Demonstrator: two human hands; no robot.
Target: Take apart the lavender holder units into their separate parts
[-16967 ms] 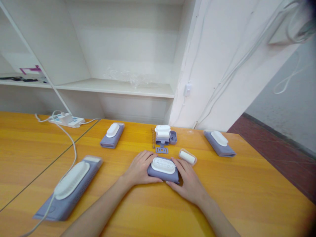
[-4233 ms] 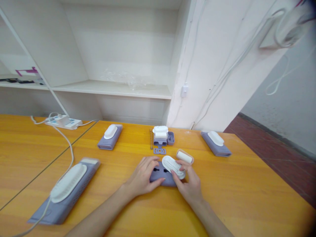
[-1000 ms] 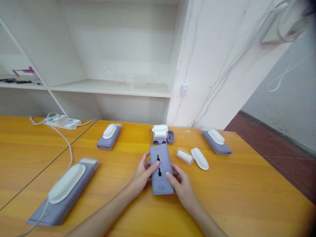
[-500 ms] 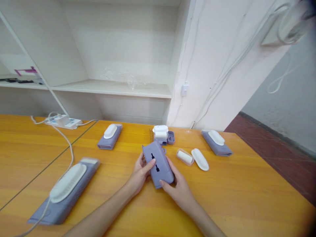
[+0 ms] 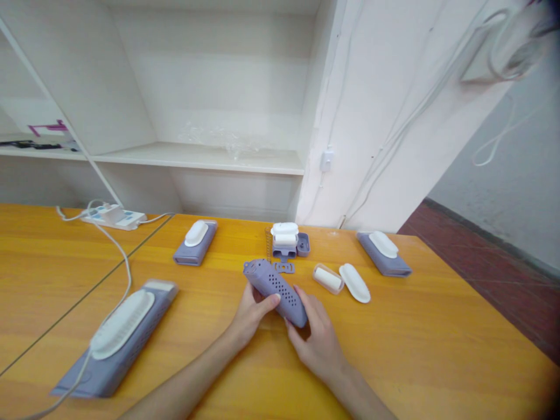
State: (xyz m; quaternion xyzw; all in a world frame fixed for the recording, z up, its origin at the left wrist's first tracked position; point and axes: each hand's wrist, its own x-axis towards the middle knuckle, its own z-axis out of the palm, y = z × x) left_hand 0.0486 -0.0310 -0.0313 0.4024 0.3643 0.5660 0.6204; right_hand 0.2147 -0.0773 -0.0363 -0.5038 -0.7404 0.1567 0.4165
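I held the lilac plastic casing with rows of small holes along its side [image 5: 276,291] in both hands, lifted just above the orange wooden table [image 5: 437,338] and tilted, its far end pointing up and to the left. My left hand [image 5: 252,312] was closed around its left side, thumb laid on top. My right hand [image 5: 315,338] gripped the near end from below and behind. Just beyond the casing lay a small flat lilac bracket [image 5: 283,267]. To its right, near but apart, sat a white roller in a clear tray [image 5: 328,278] and, beside that, a white oval brush cap [image 5: 354,282].
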